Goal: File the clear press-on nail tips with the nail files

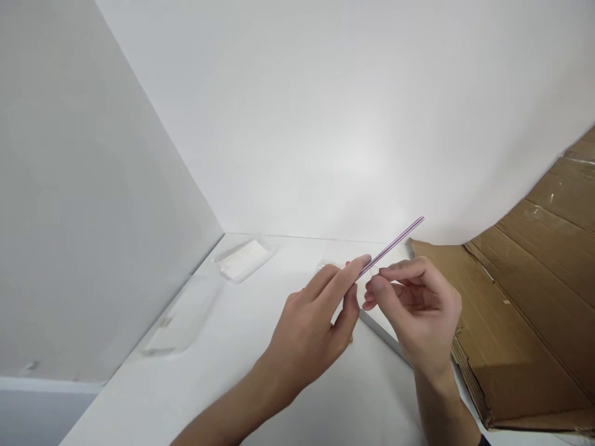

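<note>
Spreading beneath everything, the white table (288,396) meets flattened cardboard (525,310) at three o'clock. The left hand (311,328) pinches a thin purple-striped stick (400,238) between thumb and forefinger, its long axis pointing to two o'clock. The right hand (418,303), thumb and forefinger closed together, sits at the stick's near end; whether it grips there I cannot tell

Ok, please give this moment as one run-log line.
left hand: holds striped stick | right hand: fingertips pinched beside stick | table: clear bags | right side: cardboard
</note>
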The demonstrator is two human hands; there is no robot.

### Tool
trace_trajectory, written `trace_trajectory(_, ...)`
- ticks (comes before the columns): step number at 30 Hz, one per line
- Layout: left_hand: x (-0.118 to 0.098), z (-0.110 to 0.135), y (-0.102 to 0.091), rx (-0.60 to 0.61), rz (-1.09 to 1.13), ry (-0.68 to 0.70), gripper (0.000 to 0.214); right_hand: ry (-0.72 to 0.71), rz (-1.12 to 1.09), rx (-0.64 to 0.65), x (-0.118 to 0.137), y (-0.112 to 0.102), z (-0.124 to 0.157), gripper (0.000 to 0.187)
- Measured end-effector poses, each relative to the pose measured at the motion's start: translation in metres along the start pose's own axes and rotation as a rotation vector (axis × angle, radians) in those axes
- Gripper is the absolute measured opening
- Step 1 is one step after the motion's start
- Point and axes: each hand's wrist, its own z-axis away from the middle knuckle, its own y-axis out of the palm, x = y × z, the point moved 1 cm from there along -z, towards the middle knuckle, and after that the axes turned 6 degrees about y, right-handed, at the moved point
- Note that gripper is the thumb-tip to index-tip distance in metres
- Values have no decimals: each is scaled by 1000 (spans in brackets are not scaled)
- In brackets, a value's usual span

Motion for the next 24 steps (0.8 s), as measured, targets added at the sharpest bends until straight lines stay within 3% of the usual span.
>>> trace_trajectory(6, -1, 3, 4, 8, -79, -11, 41, -59, 11, -96, -2, 1, 0, 15)
trace_trajectory(17, 7, 8, 8, 24, -49, -17, 40, -34, -29, 0, -7, 0, -4, 14)
trace_trajectory(24, 5, 6, 7, 37, -55, -7, 41, -83, 6, -37, -7, -1, -5, 11)
